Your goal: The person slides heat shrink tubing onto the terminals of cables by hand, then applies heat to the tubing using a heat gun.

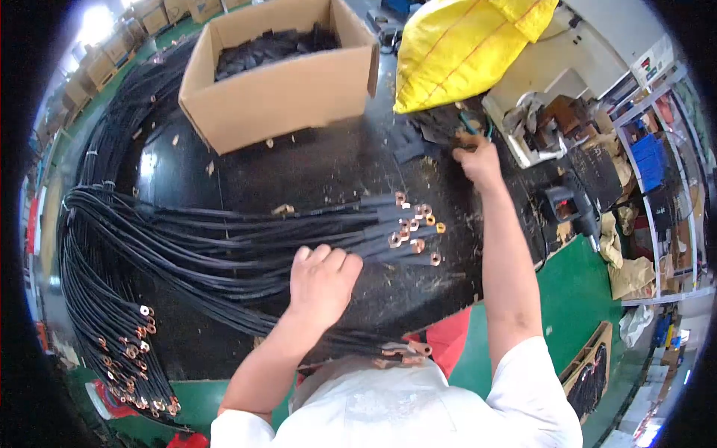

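Observation:
A bundle of black cables (224, 250) lies across the dark table, with copper lugs (404, 230) at its right end. My left hand (323, 284) rests on the front side of this bundle, its fingers curled over the cables. Further back on the right, my right hand (480, 163) is closed beside a pile of short black sleeves (411, 142). Teal handles of a tool (469, 121) show just beyond its fingers. Whatever the right fingers hold, if anything, is hidden. Several more lugged ends (407, 351) lie close to my body.
An open cardboard box (280, 104) of black pieces stands at the back, beside a yellow woven sack (463, 52). On the right are a heat gun (571, 209) and a white tray (534, 157) of scraps. More lugged cables (127, 351) hang over the left edge.

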The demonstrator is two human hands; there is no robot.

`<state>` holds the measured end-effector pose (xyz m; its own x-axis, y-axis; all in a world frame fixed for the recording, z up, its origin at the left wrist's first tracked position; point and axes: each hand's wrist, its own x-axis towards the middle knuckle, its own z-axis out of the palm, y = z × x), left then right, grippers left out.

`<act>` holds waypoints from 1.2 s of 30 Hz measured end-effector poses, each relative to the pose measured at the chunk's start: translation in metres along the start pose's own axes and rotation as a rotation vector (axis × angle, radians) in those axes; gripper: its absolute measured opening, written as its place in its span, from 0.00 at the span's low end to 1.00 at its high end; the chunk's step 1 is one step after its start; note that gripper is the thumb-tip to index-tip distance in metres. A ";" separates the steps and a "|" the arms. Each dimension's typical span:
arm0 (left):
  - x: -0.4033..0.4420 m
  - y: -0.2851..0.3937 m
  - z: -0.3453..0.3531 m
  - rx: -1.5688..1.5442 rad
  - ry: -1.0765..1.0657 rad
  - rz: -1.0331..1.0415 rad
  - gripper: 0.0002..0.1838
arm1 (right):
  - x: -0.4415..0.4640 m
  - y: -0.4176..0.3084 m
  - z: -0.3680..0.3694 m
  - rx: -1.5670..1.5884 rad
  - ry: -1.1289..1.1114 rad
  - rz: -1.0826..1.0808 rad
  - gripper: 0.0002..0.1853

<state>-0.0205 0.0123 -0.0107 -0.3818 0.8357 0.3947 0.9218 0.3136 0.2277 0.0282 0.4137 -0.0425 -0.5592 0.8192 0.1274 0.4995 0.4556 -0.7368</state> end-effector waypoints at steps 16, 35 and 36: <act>-0.014 0.028 -0.025 -0.225 -0.477 0.085 0.08 | -0.041 -0.015 0.031 -0.272 0.142 -0.456 0.10; -0.009 0.026 -0.013 -0.508 -0.181 0.214 0.08 | -0.136 0.029 -0.088 -0.217 -0.126 -0.148 0.17; -0.009 0.026 -0.012 -0.484 -0.167 0.270 0.09 | -0.139 0.020 -0.089 -0.227 -0.119 -0.107 0.17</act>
<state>0.0061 0.0071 0.0022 -0.0852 0.9297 0.3584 0.8345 -0.1300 0.5354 0.1744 0.3400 -0.0160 -0.6839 0.7216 0.1073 0.5613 0.6145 -0.5544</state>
